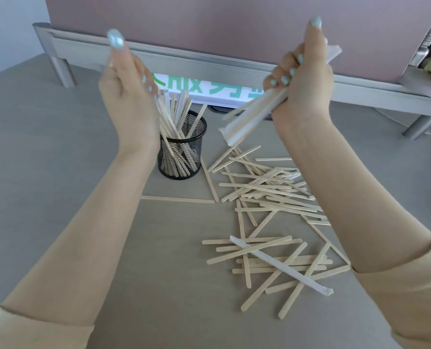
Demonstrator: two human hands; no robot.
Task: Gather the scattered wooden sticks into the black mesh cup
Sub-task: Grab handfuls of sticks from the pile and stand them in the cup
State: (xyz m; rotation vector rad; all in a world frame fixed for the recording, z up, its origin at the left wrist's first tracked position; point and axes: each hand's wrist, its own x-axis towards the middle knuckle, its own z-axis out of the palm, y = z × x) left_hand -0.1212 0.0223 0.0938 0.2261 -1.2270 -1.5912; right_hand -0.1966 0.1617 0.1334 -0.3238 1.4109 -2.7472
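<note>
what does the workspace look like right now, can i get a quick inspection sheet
surface: grey table, sticks spread across its right half
job's things: black mesh cup upright, partly filled; scattered wooden sticks still loose
clutter: paper-wrapped stick lying on the pile
grippers: left hand at the sticks in the cup; right hand closed on a wrapped bundle
cables: nothing seen
surroundings: pink panel on a metal frame; white sign with green lettering behind

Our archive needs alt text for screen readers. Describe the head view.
Two raised hands: the right hand grips a bundle of sticks, the left hand is open above a black mesh cup holding sticks. Many wooden sticks lie scattered on the grey table.
</note>
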